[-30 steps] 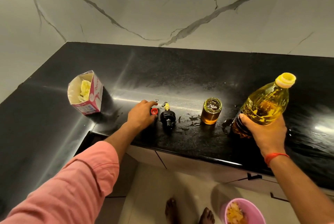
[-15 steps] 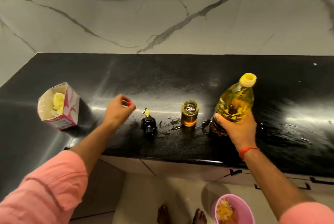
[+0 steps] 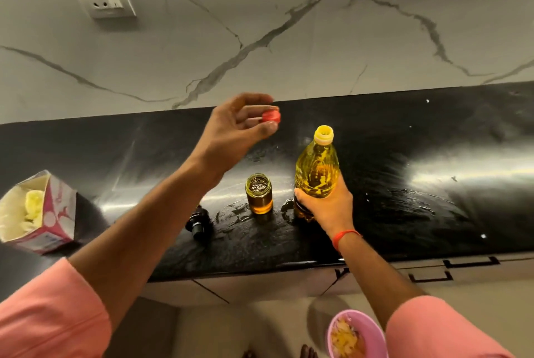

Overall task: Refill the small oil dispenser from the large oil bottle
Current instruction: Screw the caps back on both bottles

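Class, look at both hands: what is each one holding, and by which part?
The left hand pinches the red cap by its rim between fingertips and thumb. The right hand grips the large oil bottle around its lower body.

Dim, warm light from my head cam, w/ a yellowish cast overall. The black counter (image 3: 433,213) throws back long white glare streaks, brightest at right, another band mid-left. I see wet patches glinting near the jar (image 3: 259,193). The oil bottle (image 3: 316,175) glows, lit through. Wall (image 3: 260,25) is evenly lit, greyish. Soft shadow sits beside the carton (image 3: 43,213). Wide-angle bend: counter edge curves, corners stretch. Pics slightly soft; sleeves (image 3: 52,314) at bottom are blurry.
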The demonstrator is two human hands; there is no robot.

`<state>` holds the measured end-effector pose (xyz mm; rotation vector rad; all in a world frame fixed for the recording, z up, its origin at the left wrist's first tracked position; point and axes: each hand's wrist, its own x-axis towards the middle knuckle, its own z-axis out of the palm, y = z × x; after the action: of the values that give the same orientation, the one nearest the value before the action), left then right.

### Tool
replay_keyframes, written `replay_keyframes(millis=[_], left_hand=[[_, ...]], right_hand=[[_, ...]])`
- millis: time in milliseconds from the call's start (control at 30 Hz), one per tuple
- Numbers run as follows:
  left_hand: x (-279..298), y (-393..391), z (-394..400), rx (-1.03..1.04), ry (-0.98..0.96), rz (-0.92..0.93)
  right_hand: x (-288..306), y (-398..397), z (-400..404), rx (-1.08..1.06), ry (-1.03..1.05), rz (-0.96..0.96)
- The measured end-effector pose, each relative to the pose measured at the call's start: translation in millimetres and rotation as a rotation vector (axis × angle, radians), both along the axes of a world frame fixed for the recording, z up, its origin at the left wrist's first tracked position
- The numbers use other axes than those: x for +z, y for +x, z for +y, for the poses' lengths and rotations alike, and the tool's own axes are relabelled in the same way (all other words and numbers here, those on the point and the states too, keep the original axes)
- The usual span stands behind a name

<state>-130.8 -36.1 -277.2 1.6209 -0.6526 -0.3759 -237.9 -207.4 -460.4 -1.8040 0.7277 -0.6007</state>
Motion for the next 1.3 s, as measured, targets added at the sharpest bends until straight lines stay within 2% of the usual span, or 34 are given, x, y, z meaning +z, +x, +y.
replay_keyframes(millis=[200, 733, 967, 1133, 1200, 1300], left_hand=[[-3.2, -22.0, -38.9, -0.110, -0.017, -0.011], [-28.4, -26.5, -65.4, -0.064, 0.068, -0.094], [-27.5, -23.2, -68.3, -0.168, 0.186, -0.165], [-15.0, -16.5, -68.4, -0.350, 0.351, -0.228], [-10.7, -17.5, -70.5, -0.284, 0.447, -0.361], [-0.7, -23.6, -76.2, -0.008, 0.681, -0.802]], right_hand=[[2.5, -0.7, 0.2, 0.009, 0.025, 0.002], [6.2, -2.2, 0.8, 0.018, 0.042, 0.004], [6.0, -2.1, 0.4, 0.034, 0.061, -0.002], [6.3, -1.6, 0.4, 0.039, 0.052, 0.007], [6.2, -1.9, 0.1, 0.037, 0.043, 0.006], [6.5, -2.4, 0.1, 0.028, 0.033, 0.009]])
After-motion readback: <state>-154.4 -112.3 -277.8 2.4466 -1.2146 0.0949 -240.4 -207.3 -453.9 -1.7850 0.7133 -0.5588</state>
